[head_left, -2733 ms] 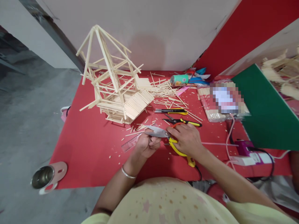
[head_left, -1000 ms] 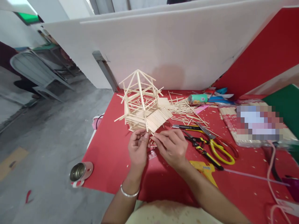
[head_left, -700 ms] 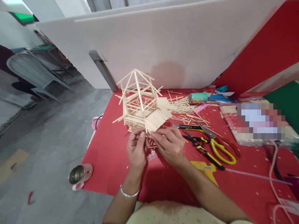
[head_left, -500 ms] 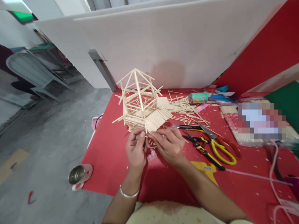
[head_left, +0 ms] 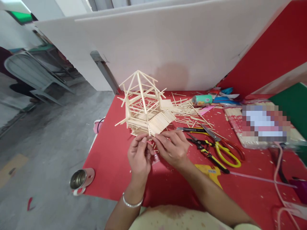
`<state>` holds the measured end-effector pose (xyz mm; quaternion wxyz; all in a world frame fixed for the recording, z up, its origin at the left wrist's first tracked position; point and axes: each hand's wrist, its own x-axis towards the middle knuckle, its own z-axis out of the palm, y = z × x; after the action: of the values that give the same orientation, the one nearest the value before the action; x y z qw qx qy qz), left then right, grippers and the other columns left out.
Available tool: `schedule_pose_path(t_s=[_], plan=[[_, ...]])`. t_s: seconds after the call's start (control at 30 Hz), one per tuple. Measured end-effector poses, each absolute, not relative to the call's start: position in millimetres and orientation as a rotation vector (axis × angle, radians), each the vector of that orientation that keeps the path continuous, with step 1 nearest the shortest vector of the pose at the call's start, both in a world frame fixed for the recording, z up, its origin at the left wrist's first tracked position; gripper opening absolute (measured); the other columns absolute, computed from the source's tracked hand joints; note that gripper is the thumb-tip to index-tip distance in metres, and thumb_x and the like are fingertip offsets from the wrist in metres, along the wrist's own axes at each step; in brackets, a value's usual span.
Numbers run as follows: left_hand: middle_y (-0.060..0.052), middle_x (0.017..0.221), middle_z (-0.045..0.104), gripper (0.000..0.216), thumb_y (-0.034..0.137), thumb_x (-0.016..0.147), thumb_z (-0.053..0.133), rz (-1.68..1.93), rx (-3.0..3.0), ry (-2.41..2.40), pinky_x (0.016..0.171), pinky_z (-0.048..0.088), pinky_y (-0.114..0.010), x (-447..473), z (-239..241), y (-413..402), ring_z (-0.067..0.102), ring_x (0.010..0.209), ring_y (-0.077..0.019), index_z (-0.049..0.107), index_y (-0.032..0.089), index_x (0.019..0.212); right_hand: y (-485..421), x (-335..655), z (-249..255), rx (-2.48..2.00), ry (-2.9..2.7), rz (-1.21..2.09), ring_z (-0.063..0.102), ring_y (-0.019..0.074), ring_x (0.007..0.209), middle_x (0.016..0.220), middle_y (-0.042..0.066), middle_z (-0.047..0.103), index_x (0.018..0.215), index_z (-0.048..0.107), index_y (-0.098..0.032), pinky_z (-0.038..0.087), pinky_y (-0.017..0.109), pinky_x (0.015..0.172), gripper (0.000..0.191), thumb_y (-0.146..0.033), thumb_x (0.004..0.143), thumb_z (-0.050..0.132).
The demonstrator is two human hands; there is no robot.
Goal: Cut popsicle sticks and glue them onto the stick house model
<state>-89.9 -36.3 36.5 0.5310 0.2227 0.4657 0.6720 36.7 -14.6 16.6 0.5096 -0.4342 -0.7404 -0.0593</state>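
Observation:
A small house built of thin wooden sticks (head_left: 144,105) stands on the red table (head_left: 112,159). Just in front of its base, my left hand (head_left: 139,156) and my right hand (head_left: 174,148) meet with their fingertips pinched together on a short wooden stick (head_left: 151,137). Both hands hover close to the house's front edge. A bangle sits on my left wrist.
Yellow-handled scissors (head_left: 223,148), black-and-yellow pliers (head_left: 207,151), a utility knife (head_left: 192,129) and a yellow glue gun (head_left: 212,174) lie right of my hands. Loose sticks (head_left: 187,110) are scattered behind. A steel cup (head_left: 78,180) stands at the table's left corner; a stick pack (head_left: 263,127) lies far right.
The scissors, earlier under my right hand, now lie on the table. Both hands moved up to the house's base and pinch a short stick; in the last second they barely shift.

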Motion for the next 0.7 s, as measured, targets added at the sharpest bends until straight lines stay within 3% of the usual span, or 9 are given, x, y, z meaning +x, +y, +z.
schedule_pose_path(t_s=[0.2, 0.4, 0.7], plan=[[-0.006, 0.082, 0.076, 0.028, 0.033, 0.075, 0.079, 1.581, 0.518, 1.130, 0.030, 0.029, -0.015, -92.4, 39.4, -36.8, 0.056, 0.037, -0.0072, 0.071, 0.015, 0.095, -13.8, 35.4, 20.7, -1.029, -1.789, -0.153, 0.062, 0.0182, 0.082, 0.089, 0.003, 0.074, 0.109, 0.069, -0.024, 0.050, 0.035, 0.078, 0.027, -0.020, 0.082, 0.075], [-0.006, 0.081, 0.077, 0.027, 0.032, 0.075, 0.078, 1.570, 0.531, 1.136, 0.030, 0.030, -0.015, -93.0, 42.9, -38.1, 0.056, 0.036, -0.0076, 0.072, 0.015, 0.095, -13.0, 35.5, 17.8, -1.031, -1.798, -0.128, 0.063, 0.0185, 0.083, 0.091, 0.003, 0.074, 0.114, 0.067, -0.024, 0.050, 0.035, 0.079, 0.031, -0.020, 0.084, 0.074], [-0.007, 0.083, 0.077, 0.027, 0.033, 0.075, 0.078, 1.563, 0.544, 1.146, 0.030, 0.031, -0.015, -93.2, 41.6, -40.0, 0.057, 0.037, -0.0071, 0.073, 0.015, 0.095, -15.1, 36.8, 16.1, -1.038, -1.805, -0.117, 0.061, 0.0182, 0.080, 0.090, 0.003, 0.074, 0.106, 0.072, -0.026, 0.051, 0.036, 0.078, 0.024, -0.020, 0.083, 0.074]])
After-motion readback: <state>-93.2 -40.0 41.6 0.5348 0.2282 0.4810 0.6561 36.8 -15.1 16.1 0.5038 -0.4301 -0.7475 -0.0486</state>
